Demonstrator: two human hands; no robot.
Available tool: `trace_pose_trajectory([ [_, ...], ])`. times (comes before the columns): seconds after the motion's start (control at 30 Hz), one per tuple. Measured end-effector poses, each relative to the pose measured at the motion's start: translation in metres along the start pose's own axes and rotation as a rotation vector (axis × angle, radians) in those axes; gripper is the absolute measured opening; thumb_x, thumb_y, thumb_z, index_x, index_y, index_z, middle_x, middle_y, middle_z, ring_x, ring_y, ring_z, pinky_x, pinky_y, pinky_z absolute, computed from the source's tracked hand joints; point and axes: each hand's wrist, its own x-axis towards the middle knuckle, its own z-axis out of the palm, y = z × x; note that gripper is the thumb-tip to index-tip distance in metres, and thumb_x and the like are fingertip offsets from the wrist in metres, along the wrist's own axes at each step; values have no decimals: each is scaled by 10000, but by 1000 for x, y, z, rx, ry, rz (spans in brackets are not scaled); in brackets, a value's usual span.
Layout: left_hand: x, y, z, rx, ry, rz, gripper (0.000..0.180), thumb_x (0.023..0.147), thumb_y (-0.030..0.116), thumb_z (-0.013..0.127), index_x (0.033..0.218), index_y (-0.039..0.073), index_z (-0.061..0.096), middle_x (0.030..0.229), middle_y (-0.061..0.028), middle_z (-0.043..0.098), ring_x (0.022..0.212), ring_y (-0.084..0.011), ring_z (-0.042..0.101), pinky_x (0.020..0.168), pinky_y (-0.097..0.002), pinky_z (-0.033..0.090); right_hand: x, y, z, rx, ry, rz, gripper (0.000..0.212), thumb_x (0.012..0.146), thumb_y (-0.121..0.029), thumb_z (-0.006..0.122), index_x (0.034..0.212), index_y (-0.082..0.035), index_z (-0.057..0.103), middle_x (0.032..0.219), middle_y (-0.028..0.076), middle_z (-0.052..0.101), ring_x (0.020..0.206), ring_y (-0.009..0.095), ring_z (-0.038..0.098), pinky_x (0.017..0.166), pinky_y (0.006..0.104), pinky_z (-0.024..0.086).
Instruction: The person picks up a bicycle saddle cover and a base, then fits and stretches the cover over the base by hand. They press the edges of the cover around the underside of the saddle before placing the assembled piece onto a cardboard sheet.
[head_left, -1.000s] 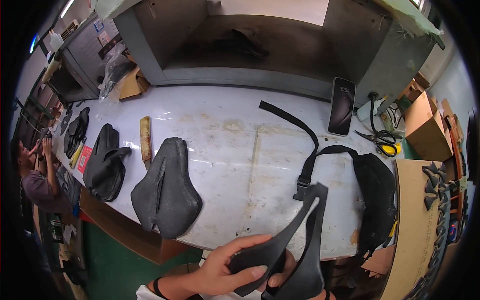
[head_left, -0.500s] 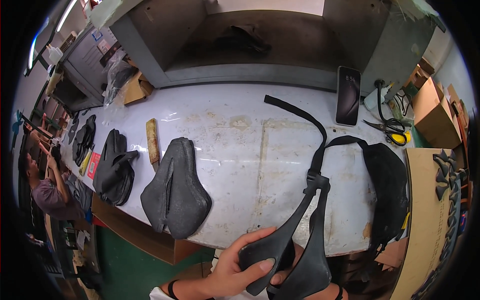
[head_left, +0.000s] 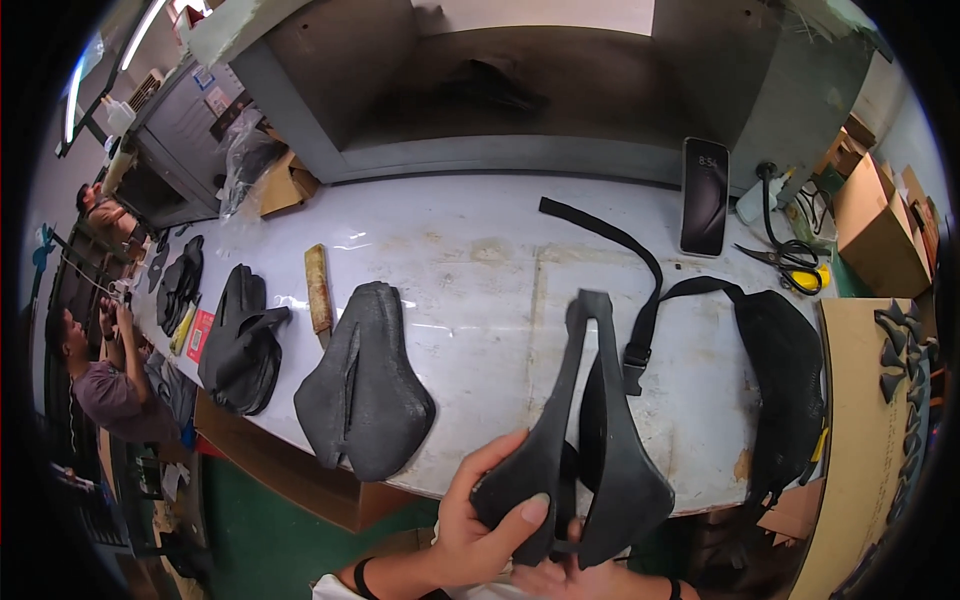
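A black bicycle saddle (head_left: 628,485) with a long open slot down its middle is held up near the table's front edge, its narrow nose pointing away from me. My left hand (head_left: 485,525) grips its left wing, thumb on top. From below, my right hand (head_left: 575,578) closes on the rear end by the slot; the saddle hides part of its fingers. Beyond the saddle lies a black strap with a buckle (head_left: 637,358), joined to a black waist pouch (head_left: 782,385) on the right. Stacked black saddle-shaped pieces (head_left: 372,390) lie to the left.
A wooden-handled blade (head_left: 317,290) and more black pieces (head_left: 240,345) lie left. A grey metal cabinet (head_left: 500,155) borders the back, with a phone (head_left: 705,197) against it. Scissors (head_left: 790,258) lie far right beside a cardboard sheet (head_left: 860,430). Two people (head_left: 110,385) are at far left.
The saddle has turned in my hands; its nose has swung left and now stands clear of the strap's buckle. My right hand shows more below it. The whole view has shifted slightly.
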Motion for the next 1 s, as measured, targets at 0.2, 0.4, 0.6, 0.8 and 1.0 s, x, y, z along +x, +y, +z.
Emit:
trace_pose_trajectory([
  [0.2,4,-5,13,-73,241,161,563,883,28,590,1374,-43,325,1234,-142,531,1061,-142,547,917,-280,445,-10,26,17,1397,-263,150,466,972,-467,431,687,-113,536,468,-42,391,395,101,381,423,243,334],
  [0.4,0,-13,18,-30,352,269,596,865,53,607,1364,-77,309,1213,-166,538,1051,-154,555,907,-278,453,-11,26,19,1365,-192,303,496,991,-471,377,718,-103,568,455,-55,417,386,94,391,410,242,332],
  [0.6,-9,-19,17,80,391,449,608,843,33,617,1338,-113,296,1177,-224,548,1019,-190,581,867,-292,483,-6,11,14,1338,-473,125,459,981,-437,438,711,-88,565,409,-61,417,318,103,368,350,232,311],
  [0.8,-10,-17,17,106,379,515,597,846,26,612,1334,-113,297,1184,-239,538,1024,-200,581,858,-300,486,-2,11,19,1131,-376,47,520,956,-464,479,614,-75,527,401,-2,424,304,121,395,312,246,297],
  [1.0,4,-6,10,116,372,401,564,894,28,570,1369,-75,283,1215,-186,526,1058,-170,550,896,-286,454,-3,4,8,813,-41,167,577,930,-507,507,643,-12,582,459,64,509,343,124,441,343,251,345],
])
